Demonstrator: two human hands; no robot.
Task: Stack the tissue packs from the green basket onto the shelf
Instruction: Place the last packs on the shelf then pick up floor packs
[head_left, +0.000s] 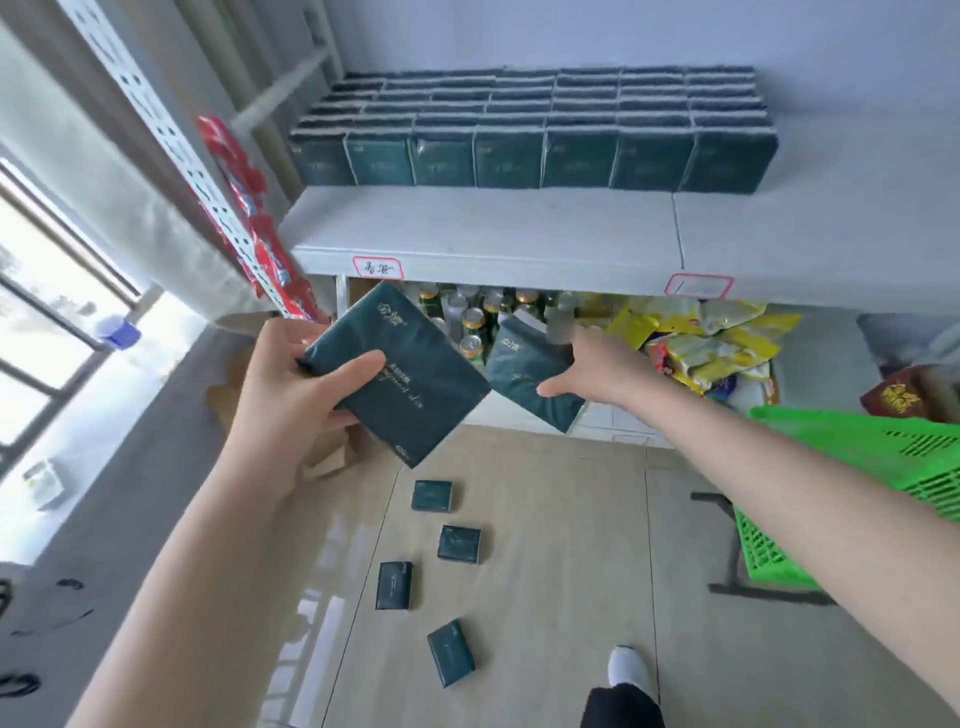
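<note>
Below the shelf edge, both hands were loaded! The left hand (291, 395) had thumb and fingers clamped round a tissue pack (415, 395), while the right hand (597, 364) gripped a second pack (519, 374) just beside it at 3 o'clock. Both packs were tilted, likely readying them to stand against the front row. At 12 o'clock the shelf (467, 228) carried a tight block of stacked packs (519, 135), with bare board in front. The green basket (857, 447) sat at 4 o'clock. 4 loose packs (457, 543) lay on the floor at 6 o'clock, strays by my judgement.
</note>
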